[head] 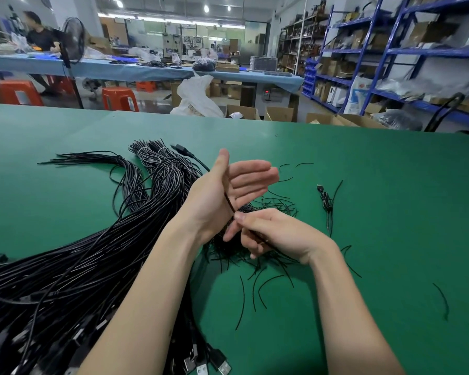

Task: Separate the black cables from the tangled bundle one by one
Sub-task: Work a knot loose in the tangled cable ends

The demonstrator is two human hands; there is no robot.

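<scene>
Cables sprawl in a black bundle across the frame's lower left on the green table. Centre frame, right hand pinches one thin strand; left hand spreads its fingers flat behind it.

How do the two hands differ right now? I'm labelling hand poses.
The left hand is raised with straight fingers, palm facing right; the right hand sits lower with curled fingers. A black cable runs across the left palm, while the right pinches it. Both are bare, over the green table.
</scene>
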